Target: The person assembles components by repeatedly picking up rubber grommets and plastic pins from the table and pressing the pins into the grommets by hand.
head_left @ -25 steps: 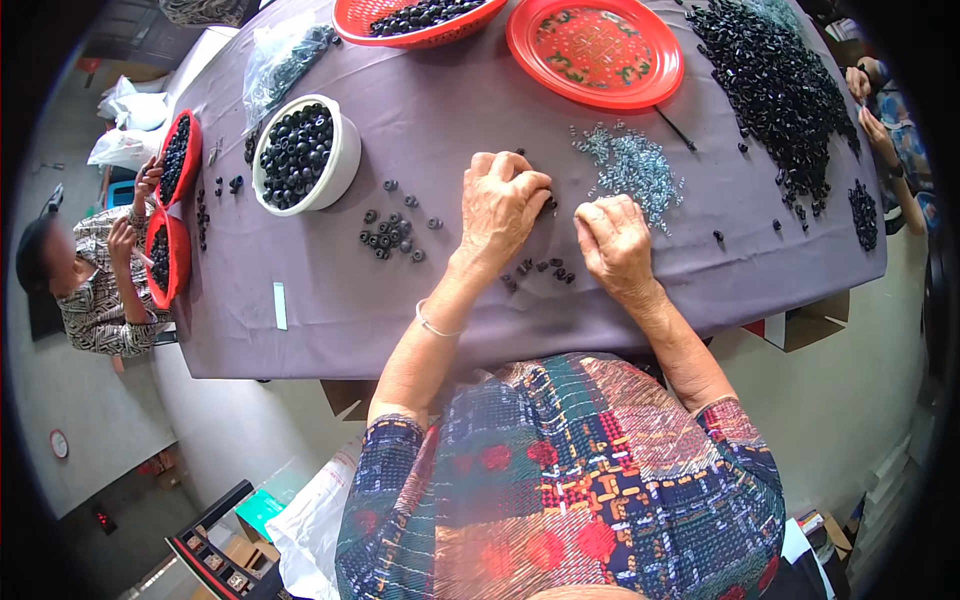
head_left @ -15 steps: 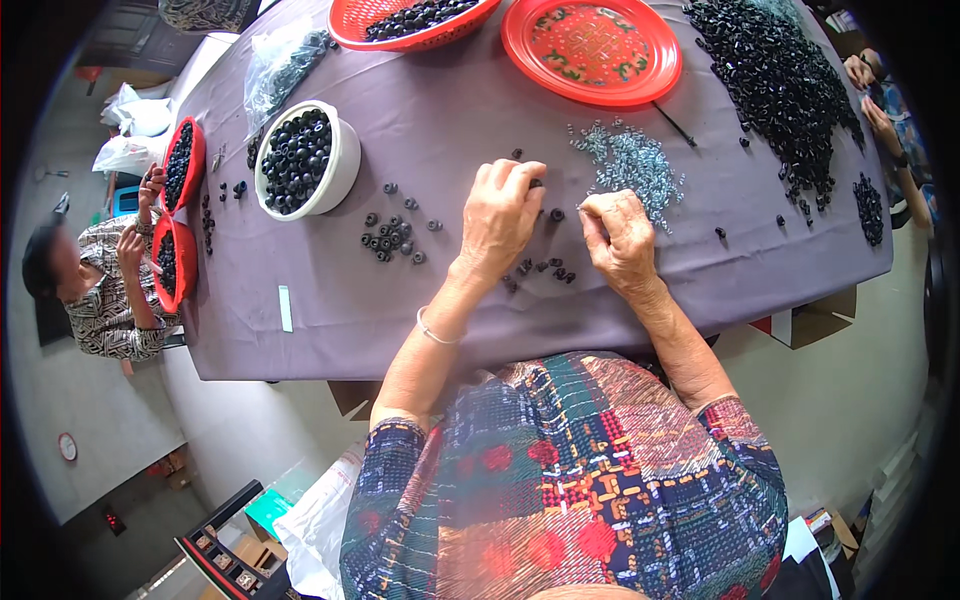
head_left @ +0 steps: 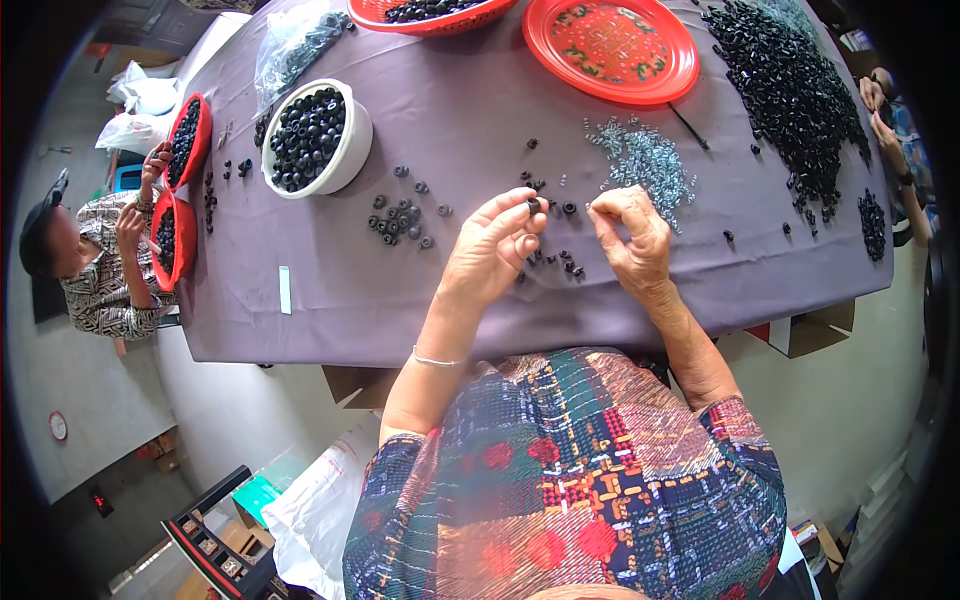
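Observation:
My left hand (head_left: 486, 252) is turned partly palm up, pinching a small round black piece (head_left: 533, 205) between thumb and fingertips. Just right of it, my right hand (head_left: 637, 243) has thumb and forefinger pressed together; whatever is between them is too small to make out. Beyond the right hand lies a heap of tiny clear bluish pieces (head_left: 650, 165). Several loose black pieces (head_left: 570, 266) are scattered around and between my hands. A cluster of round black pieces with holes (head_left: 402, 217) rests left of my left hand.
A white tub (head_left: 352, 150) of black pieces stands at left. Red trays (head_left: 536, 45) and a red basket (head_left: 440, 25) sit at the far side. A large black heap (head_left: 785, 100) covers the right. Another person (head_left: 105, 260) works at left beside red baskets (head_left: 180, 240); more hands (head_left: 880, 115) show far right.
My left hand has rolled from back up to partly palm up, bringing the round black piece into sight. My right hand stays pinched near the same spot. The view has shifted slightly.

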Available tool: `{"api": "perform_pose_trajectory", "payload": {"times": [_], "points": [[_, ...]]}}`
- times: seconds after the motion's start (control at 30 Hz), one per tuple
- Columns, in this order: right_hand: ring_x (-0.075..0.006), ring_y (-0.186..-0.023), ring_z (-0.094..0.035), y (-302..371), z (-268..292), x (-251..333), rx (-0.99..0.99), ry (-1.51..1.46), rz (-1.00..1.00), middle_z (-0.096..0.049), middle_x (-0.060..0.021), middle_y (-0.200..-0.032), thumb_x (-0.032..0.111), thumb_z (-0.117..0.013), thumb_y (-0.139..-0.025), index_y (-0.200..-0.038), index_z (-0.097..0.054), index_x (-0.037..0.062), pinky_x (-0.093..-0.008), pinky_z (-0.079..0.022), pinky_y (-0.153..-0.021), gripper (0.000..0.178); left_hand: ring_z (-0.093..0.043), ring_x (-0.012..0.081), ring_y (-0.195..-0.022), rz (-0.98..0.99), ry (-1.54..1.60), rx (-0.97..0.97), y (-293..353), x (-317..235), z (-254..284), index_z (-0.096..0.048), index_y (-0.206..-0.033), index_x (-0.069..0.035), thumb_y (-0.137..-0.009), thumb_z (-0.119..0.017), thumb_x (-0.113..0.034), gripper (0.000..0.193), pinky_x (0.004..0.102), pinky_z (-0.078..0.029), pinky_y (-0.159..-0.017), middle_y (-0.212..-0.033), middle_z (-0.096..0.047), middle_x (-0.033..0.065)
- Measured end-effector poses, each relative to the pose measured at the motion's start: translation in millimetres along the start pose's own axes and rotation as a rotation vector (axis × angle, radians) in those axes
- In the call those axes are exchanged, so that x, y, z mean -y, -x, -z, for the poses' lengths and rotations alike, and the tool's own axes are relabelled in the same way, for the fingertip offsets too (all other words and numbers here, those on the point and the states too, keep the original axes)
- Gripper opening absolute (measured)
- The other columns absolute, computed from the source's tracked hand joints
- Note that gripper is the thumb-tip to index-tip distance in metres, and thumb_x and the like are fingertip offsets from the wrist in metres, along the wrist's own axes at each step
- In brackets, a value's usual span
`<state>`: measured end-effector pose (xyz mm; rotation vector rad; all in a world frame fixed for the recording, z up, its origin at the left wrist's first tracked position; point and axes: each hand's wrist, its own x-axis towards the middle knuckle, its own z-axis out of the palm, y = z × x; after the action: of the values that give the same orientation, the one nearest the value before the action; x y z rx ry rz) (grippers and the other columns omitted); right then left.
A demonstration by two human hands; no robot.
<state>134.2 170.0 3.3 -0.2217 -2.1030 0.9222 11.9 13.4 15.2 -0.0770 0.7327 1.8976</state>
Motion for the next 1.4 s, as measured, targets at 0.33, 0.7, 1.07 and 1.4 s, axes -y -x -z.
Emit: {"api": "perform_pose_trajectory", "payload": {"times": [0.33,0.7,1.07,1.4], "points": [[-0.0144,-0.072,-0.056,-14.8,0.5,40.1,0.229,-0.335,-0.157,-0.061,-0.0054,-0.080,-0.005,-0.067,-0.074,-0.084,-0.062,0.0014,-0.0256,-0.046,-0.064,0.013,-0.062,0.0134,-0.083,-0.026,-0.131,-0.011,27.2,11.5,-8.1,-0.059,-0.112,0.001,-0.088,-0.059,-0.004,0.025,0.0218,-0.051,-0.063,-0.095,-0.065,0.0097],[-0.0134,-0.071,-0.056,-0.6,-1.4,45.5,0.295,-0.403,-0.277,-0.060,-0.0052,-0.079,-0.004,-0.067,-0.075,-0.083,-0.062,0.0017,-0.0251,-0.046,-0.064,0.012,-0.061,0.0103,-0.077,-0.065,-0.226,0.012,38.8,20.4,1.8,-0.062,-0.111,0.001,-0.086,-0.062,-0.005,0.026,0.0199,-0.048,-0.063,-0.092,-0.066,0.0085],[-0.0083,-0.068,-0.052,1.5,8.3,49.6,0.518,-0.506,-0.447,-0.055,-0.0009,-0.077,-0.002,-0.069,-0.075,-0.080,-0.058,0.0028,-0.0220,-0.044,-0.062,0.014,-0.061,0.0121,-0.075,-0.035,-0.226,-0.055,49.3,26.5,1.2,-0.062,-0.103,0.001,-0.084,-0.063,-0.002,0.020,0.0238,-0.050,-0.066,-0.091,-0.065,0.0077],[-0.0043,-0.073,-0.048,-18.4,13.2,47.9,0.754,-0.591,-0.627,-0.050,0.0034,-0.080,0.001,-0.070,-0.076,-0.091,-0.056,0.0032,-0.0199,-0.040,-0.063,0.020,-0.062,0.0141,-0.075,0.098,0.001,0.151,55.7,30.1,13.4,-0.061,-0.099,0.000,-0.085,-0.062,-0.005,0.015,0.0235,-0.053,-0.063,-0.091,-0.064,0.0089]]}}
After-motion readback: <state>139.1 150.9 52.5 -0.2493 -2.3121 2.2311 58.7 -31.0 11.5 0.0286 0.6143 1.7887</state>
